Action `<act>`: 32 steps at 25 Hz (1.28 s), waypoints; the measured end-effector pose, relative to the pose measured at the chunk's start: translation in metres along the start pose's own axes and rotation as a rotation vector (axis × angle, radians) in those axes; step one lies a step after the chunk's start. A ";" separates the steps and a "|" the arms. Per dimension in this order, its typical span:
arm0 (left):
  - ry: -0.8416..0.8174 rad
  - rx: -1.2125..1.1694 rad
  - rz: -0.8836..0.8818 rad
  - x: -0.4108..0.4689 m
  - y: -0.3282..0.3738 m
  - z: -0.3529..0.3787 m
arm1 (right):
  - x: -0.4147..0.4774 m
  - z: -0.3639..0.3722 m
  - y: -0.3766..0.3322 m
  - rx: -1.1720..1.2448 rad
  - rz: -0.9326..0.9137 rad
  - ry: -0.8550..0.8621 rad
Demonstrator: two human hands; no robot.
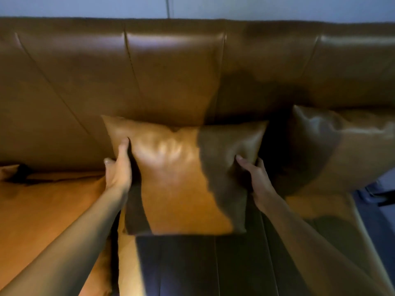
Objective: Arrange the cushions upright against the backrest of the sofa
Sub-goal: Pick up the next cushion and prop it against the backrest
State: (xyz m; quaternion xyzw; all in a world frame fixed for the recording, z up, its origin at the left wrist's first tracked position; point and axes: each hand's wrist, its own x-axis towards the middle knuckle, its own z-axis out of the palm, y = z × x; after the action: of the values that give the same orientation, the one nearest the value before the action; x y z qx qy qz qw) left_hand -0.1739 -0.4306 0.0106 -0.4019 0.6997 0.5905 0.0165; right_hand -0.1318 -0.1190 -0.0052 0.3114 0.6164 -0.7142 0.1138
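A square tan leather cushion (181, 176) stands upright in the middle of the sofa, its top edge leaning on the brown leather backrest (171, 71). My left hand (118, 167) grips its left edge, thumb on the front. My right hand (255, 176) grips its right edge, thumb pressing into the front. A second tan cushion (342, 146) stands upright against the backrest just to the right, apart from both hands. Part of both cushions lies in dark shadow.
The sofa seat (42, 210) stretches to the left, with a corner of another cushion (8, 170) at the far left edge. A pale wall (256, 7) rises behind the backrest. Grey floor (376, 201) shows past the sofa's right end.
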 end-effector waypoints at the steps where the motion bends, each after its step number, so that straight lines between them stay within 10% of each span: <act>1: 0.013 -0.033 0.044 0.000 0.011 0.002 | -0.001 -0.003 -0.012 0.006 -0.013 -0.039; 8: -0.224 -0.217 0.072 -0.007 0.040 0.006 | 0.004 0.000 -0.049 0.071 -0.053 -0.094; 32: -0.078 -0.611 0.087 0.012 0.035 0.027 | 0.037 0.015 -0.050 0.179 -0.016 -0.077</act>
State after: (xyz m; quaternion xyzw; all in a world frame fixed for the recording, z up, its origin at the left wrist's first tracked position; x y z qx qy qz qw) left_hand -0.2149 -0.4154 0.0251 -0.3349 0.5052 0.7886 -0.1038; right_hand -0.1923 -0.1147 0.0141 0.2878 0.5480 -0.7786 0.1033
